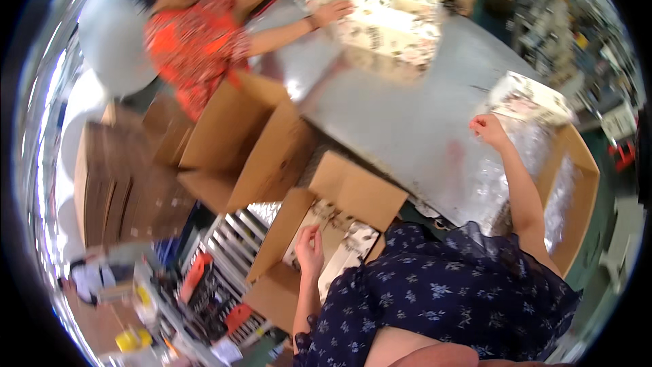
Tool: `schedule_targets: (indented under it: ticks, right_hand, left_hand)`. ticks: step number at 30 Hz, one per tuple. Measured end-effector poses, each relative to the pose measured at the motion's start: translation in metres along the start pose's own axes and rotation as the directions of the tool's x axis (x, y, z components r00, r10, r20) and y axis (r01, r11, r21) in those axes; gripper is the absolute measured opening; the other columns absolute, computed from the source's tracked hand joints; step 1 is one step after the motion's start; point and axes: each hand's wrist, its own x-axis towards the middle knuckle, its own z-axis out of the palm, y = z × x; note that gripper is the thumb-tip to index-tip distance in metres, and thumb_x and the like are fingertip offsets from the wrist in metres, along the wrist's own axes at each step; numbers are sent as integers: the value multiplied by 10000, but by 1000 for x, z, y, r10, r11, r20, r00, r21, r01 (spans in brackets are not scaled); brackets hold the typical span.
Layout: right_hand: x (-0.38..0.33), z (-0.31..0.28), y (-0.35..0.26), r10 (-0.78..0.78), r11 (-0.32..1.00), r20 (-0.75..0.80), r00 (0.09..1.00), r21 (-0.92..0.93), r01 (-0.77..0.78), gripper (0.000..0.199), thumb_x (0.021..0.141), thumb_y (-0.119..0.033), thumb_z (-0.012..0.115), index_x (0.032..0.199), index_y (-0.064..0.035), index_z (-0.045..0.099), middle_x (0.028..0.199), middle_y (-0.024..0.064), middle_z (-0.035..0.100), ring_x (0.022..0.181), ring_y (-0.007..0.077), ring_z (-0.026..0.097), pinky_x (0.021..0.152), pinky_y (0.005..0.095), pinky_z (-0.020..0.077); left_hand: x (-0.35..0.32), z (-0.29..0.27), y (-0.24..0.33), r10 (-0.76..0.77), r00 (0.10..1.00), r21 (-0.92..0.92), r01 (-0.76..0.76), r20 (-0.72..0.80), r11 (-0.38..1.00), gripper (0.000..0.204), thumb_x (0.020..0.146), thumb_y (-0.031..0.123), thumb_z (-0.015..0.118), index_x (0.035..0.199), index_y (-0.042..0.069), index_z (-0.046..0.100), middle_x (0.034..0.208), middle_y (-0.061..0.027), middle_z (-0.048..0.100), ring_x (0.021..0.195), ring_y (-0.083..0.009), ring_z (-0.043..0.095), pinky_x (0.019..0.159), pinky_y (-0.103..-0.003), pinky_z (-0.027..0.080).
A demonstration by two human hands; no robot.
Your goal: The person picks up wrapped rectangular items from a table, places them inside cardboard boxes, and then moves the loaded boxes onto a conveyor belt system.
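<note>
My left hand (309,250) hovers over an open cardboard carton (282,221), its fingers curled into a loose fist with nothing seen in them. Inside that carton lie white boxes printed with dark flowers (350,251). Stretched out to the right, my right hand (487,128) is above the grey metal table (407,132) with fingers drawn together; whatever they may hold is too small to make out. Just beyond it sits a white floral-printed box (530,98). Clear plastic bubble wrap (526,146) lies by my right forearm, partly in another carton (574,190).
Across the table a person in an orange patterned top (197,41) has both hands at a row of floral boxes (387,20). A larger open carton (251,143) stands at the table's left edge. Below it runs a roller conveyor (231,245); stacked cardboard (122,183) is farther left.
</note>
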Motion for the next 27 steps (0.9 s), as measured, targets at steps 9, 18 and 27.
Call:
schedule_targets:
  ticks: [9, 18, 27]
  right_hand:
    - [-119, 305, -229, -606, 794, 588, 536, 405, 453, 179, 923, -176, 631, 888, -7, 674, 770, 97, 658, 729, 206, 640, 666, 334, 500]
    - [17, 315, -203, -832, 437, 449, 326, 169, 884, 124, 868, -121, 613, 941, -44, 677, 965, 166, 679, 911, 388, 640, 784, 475, 522]
    - [337, 84, -210, -242, 657, -187, 952, -754, 20, 1127, 700, -681, 724, 1454, 47, 308, 1488, 258, 354, 1385, 392, 365, 1145, 493, 303]
  left_hand:
    - [-29, -65, -37, -139, 806, -126, 81, -575, 989, 79, 924, -17, 600, 952, 8, 669, 872, -75, 617, 782, -166, 601, 697, -274, 492]
    - [46, -47, 32, 187, 861, 87, -165, -474, 982, 146, 867, -74, 608, 966, 12, 673, 904, -134, 657, 825, -266, 640, 727, -331, 510]
    - [107, 12, 86, 150, 933, 20, -152, -328, 988, 124, 885, -60, 611, 972, 1, 674, 903, -122, 646, 823, -252, 650, 715, -335, 530]
